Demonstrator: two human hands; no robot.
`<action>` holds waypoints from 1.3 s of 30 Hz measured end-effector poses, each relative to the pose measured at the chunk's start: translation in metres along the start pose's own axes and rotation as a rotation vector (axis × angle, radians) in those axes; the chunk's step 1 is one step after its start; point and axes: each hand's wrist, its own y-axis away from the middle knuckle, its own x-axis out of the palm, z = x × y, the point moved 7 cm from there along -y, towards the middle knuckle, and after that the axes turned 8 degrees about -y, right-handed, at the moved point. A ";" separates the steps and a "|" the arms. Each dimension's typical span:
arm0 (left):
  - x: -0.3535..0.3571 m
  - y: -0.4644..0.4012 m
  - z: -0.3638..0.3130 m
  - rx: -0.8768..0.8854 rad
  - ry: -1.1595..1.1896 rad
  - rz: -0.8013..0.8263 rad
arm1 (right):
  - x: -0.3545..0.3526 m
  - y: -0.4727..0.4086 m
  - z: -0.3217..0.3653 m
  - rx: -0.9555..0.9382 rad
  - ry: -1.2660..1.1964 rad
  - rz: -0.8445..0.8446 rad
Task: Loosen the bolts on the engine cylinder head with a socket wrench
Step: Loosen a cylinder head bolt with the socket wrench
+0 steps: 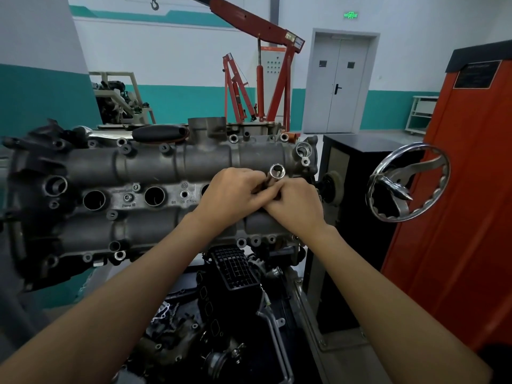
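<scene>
**Still fiddling with the socket, no bolt engaged yet**

So here both hands are bunched together right over the cylinder head, toward its handwheel end. The left hand and right hand are touching each other, fingers curled in around a small tool between them. What pokes out above the knuckles is a shiny socket, open end tilted up toward the camera, so it's clearly not sitting on any bolt. Both sets of fingers look to be pinching the shaft below the socket; the rest of the wrench is buried in the hands, so I can't tell whether there's a ratchet handle on it at all.

My read: this is the setup step, pushing the socket onto its extension or driver, not actual loosening. The bolt holes I can see along the near and far edges of the head mostly look like open bosses; whether bolts sit down in them, too small to say.

Next move, I'd guess, calls for flipping the socket so it faces down, picking a bolt on the head and seating it square before putting any torque on. A cocked socket will just round the bolt or slip.

Just past that end of the head sits the chrome handwheel of the engine stand, and behind the head there's a red engine crane
</scene>
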 end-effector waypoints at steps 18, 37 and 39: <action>0.003 0.002 -0.001 -0.009 -0.056 0.052 | 0.002 0.001 0.002 -0.014 0.008 0.023; 0.004 0.002 -0.006 0.024 -0.075 0.086 | 0.001 0.001 0.003 -0.016 0.040 0.025; 0.004 0.002 -0.007 0.030 -0.074 0.079 | 0.001 0.002 0.004 -0.019 0.014 0.024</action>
